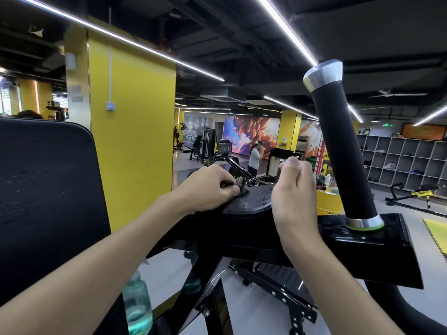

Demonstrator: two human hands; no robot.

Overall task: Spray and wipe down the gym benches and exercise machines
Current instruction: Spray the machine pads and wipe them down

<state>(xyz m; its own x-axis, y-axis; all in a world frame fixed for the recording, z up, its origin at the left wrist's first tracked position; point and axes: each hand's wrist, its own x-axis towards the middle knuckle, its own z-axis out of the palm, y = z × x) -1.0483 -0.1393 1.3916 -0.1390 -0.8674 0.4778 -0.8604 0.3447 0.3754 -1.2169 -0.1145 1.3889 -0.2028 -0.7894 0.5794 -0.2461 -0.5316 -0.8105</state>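
Nearest us, below the pad and to its left, sits the spray bottle (136,308), bluish-green liquid inside, close against the machine's frame and held by neither grip.

Up on the black pad (251,205) itself, beads of spray glisten across the top. Our left grip (212,187) lies at the pad's left end, fingers bunched round a dark cloth (240,188) that touches the surface. Our right grip (294,189) is at the pad's right edge, fingers curled and seen from the back; we cannot tell whether it holds anything or only steadies there.

We judge the step in hand to be wiping this wetted pad. To do it well, we should spread the cloth flatter under the fingers, press down, and draw it from the left end across the droplets in overlapping passes, lifting the right grip clear as the cloth arrives, then run round the pad's edges.

Right of the pad rises the handle post (338,153); left of it stands the back cushion (43,189). Both look likely next.
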